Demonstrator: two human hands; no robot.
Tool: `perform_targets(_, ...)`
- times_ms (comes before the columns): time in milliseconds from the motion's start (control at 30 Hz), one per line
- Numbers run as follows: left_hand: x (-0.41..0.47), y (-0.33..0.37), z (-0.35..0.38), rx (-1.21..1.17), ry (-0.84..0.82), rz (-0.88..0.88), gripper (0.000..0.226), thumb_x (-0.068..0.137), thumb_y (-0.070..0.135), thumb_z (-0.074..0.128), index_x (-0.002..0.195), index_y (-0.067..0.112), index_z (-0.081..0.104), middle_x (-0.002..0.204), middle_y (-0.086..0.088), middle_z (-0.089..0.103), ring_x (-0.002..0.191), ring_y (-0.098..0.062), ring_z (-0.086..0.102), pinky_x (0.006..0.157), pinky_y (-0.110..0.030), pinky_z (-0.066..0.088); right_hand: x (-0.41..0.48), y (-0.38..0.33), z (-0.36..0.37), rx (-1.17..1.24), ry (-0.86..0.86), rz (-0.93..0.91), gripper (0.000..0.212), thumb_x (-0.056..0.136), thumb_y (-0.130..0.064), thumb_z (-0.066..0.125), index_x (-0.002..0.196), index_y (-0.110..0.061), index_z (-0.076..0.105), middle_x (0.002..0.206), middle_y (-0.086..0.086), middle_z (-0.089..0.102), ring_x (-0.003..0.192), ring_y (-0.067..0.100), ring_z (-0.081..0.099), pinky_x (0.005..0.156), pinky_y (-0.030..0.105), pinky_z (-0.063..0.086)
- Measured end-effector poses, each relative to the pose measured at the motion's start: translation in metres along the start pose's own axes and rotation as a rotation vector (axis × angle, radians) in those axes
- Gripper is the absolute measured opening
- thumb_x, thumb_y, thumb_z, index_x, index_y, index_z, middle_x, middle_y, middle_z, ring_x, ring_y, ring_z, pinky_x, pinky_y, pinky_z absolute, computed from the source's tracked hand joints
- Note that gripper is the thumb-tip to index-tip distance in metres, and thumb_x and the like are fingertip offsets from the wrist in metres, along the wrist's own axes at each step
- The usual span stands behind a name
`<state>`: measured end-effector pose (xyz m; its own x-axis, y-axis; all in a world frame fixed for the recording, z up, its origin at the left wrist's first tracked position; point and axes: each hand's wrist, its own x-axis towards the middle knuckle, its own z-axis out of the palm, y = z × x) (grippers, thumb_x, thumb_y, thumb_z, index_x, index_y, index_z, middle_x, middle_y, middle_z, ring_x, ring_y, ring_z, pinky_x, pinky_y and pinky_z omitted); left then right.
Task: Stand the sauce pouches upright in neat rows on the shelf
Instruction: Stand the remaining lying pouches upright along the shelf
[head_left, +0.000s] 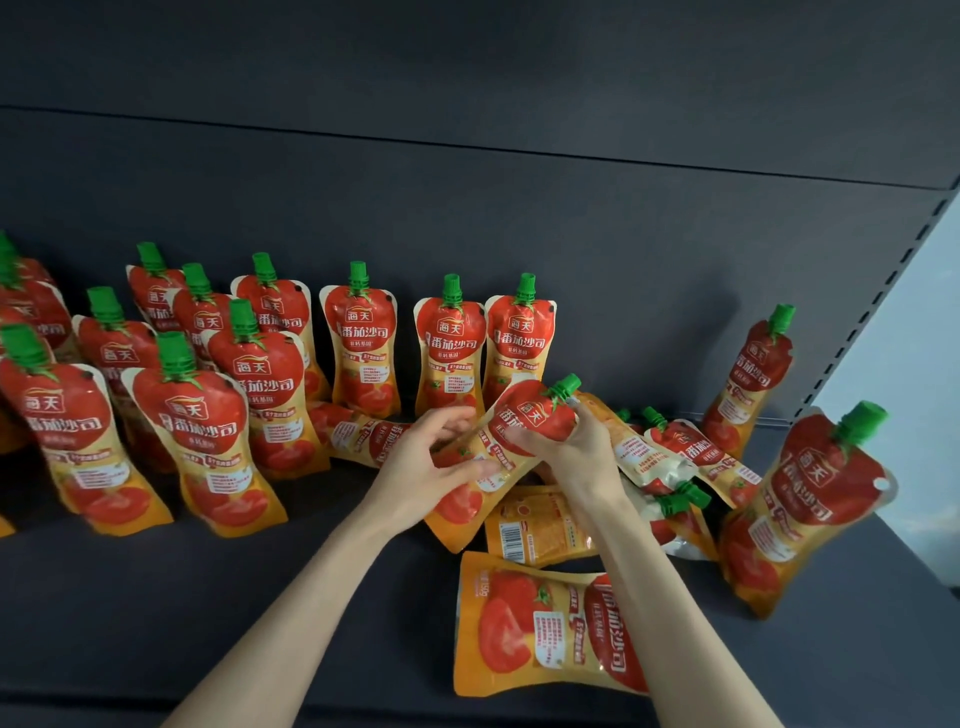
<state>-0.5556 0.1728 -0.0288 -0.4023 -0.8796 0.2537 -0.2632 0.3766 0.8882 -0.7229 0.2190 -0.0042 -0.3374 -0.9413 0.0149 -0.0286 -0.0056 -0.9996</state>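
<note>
Sauce pouch (524, 415) held above the shelf (156, 597), tilted, green cap pointing far right! Round its red top the right hand (576, 452) curls its fingers; lower down the left hand (426, 462) pinches the edge, thumb on the front. At left, upright rows (358, 343) stand; loose pouches (545, 623) lie flat at right.

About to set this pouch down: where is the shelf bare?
Bare shelf lies in front of the upright rows, left of the left hand. Crowded: lying pouches pile under and right of the right hand, which grips the held pouch.
</note>
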Motion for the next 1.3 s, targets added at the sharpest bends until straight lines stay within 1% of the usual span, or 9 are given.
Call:
perform_targets(100, 0.003, -0.008, -0.019, 0.271, -0.003, -0.001, 0.046, 0.086, 0.039, 0.058, 0.127, 0.020, 0.052, 0.123, 0.007, 0.051, 0.116, -0.006, 0.049, 0.097, -0.023, 0.039, -0.002, -0.003, -0.004, 0.044, 0.089, -0.067, 0.033, 0.070, -0.014, 0.080, 0.096, -0.017, 0.060, 0.089, -0.002, 0.073, 0.077, 0.013, 0.071, 0.069, 0.027, 0.057)
perform_targets(233, 0.007, -0.020, -0.035, 0.639, -0.153, -0.130, 0.044, 0.097, 0.040, 0.038, 0.138, 0.025, 0.041, 0.149, -0.002, 0.030, 0.139, -0.020, 0.023, 0.112, -0.037, 0.019, -0.002, -0.007, -0.011, 0.053, 0.233, -0.106, 0.027, 0.074, -0.018, 0.077, 0.095, -0.014, 0.061, 0.091, 0.001, 0.071, 0.080, 0.016, 0.069, 0.071, 0.030, 0.057)
perform_targets(367, 0.012, -0.018, -0.038, 0.807, -0.277, -0.170, 0.048, 0.098, 0.037, 0.037, 0.145, 0.029, 0.027, 0.156, -0.002, 0.015, 0.143, -0.023, 0.006, 0.114, -0.042, 0.006, -0.001, -0.013, -0.013, 0.065, 0.288, -0.157, 0.020, 0.076, -0.018, 0.076, 0.090, -0.018, 0.061, 0.087, -0.004, 0.070, 0.079, 0.012, 0.068, 0.067, 0.024, 0.052)
perform_targets(467, 0.016, -0.015, -0.041, 0.812, -0.314, -0.166, 0.053, 0.096, 0.036, 0.044, 0.145, 0.030, 0.027, 0.154, -0.001, 0.020, 0.140, -0.023, 0.008, 0.112, -0.042, 0.011, 0.001, -0.022, -0.018, 0.059, 0.295, -0.204, 0.015, 0.077, -0.019, 0.075, 0.089, -0.018, 0.065, 0.088, -0.001, 0.073, 0.080, 0.016, 0.071, 0.070, 0.029, 0.057)
perform_targets(667, 0.022, -0.013, -0.039, 0.767, -0.290, -0.103, 0.057, 0.083, 0.048, 0.061, 0.133, 0.027, 0.045, 0.130, 0.004, 0.047, 0.121, -0.017, 0.033, 0.102, -0.039, 0.033, 0.004, -0.038, -0.034, 0.075, 0.295, -0.276, 0.005, 0.084, -0.023, 0.068, 0.086, -0.026, 0.064, 0.085, -0.010, 0.071, 0.077, 0.008, 0.071, 0.064, 0.020, 0.056)
perform_targets(833, 0.022, -0.009, -0.023, 0.752, -0.364, 0.016, 0.055, 0.079, 0.059, 0.057, 0.125, 0.031, 0.053, 0.130, 0.010, 0.046, 0.122, -0.014, 0.032, 0.102, -0.035, 0.022, 0.007, -0.035, -0.030, 0.070, 0.246, -0.299, 0.019, 0.085, -0.026, 0.065, 0.102, -0.026, 0.057, 0.095, -0.012, 0.068, 0.081, 0.002, 0.069, 0.064, 0.016, 0.055)
perform_targets(1000, 0.031, -0.011, -0.030, 0.792, -0.521, -0.083, 0.048, 0.088, 0.054, 0.050, 0.133, 0.042, 0.041, 0.150, 0.006, 0.027, 0.138, -0.022, 0.021, 0.112, -0.041, 0.011, 0.008, -0.025, -0.028, 0.087, 0.195, -0.289, 0.027, 0.086, -0.029, 0.063, 0.112, -0.028, 0.053, 0.102, -0.012, 0.067, 0.088, 0.002, 0.068, 0.066, 0.016, 0.054)
perform_targets(1133, 0.039, -0.003, -0.031, 0.825, -0.513, -0.105, 0.070, 0.080, 0.051, 0.062, 0.140, 0.028, 0.033, 0.141, 0.006, 0.037, 0.130, -0.020, 0.031, 0.106, -0.032, 0.017, 0.007, -0.019, -0.029, 0.032, 0.133, -0.296, 0.032, 0.081, -0.023, 0.070, 0.105, -0.037, 0.052, 0.102, -0.013, 0.067, 0.091, 0.003, 0.067, 0.067, 0.017, 0.053)
perform_targets(1300, 0.048, -0.006, -0.027, 0.672, -0.393, -0.115, 0.074, 0.065, 0.048, 0.077, 0.128, 0.023, 0.048, 0.122, 0.007, 0.044, 0.118, -0.017, 0.041, 0.101, -0.035, 0.038, 0.005, -0.017, -0.034, 0.005, 0.123, -0.301, 0.038, 0.078, -0.018, 0.074, 0.105, -0.034, 0.051, 0.098, -0.017, 0.065, 0.086, -0.004, 0.065, 0.059, 0.009, 0.051)
